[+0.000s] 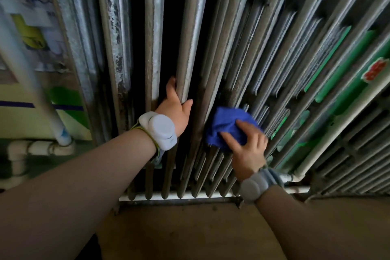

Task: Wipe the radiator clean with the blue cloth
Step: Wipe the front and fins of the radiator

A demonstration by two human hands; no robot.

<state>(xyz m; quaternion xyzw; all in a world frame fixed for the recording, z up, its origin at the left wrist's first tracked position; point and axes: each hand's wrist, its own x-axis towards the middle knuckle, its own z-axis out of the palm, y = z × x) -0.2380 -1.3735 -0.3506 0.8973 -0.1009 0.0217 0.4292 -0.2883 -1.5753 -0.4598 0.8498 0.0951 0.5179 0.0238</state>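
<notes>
Against the cast-iron radiator (211,48) that fills my view, my left hand (176,110) sits near centre, its grip wrapped round one upright grey column, thumb on the right side. At about four o'clock from it, my right hand (248,145) presses the bunched blue cloth (226,124) onto the lower columns, fingers spread over the fabric and pinching a fold. Both wrists carry pale wristbands (160,131). White pipes (42,145) run at nine o'clock; green boards (337,82) show behind the fins at three o'clock.
</notes>
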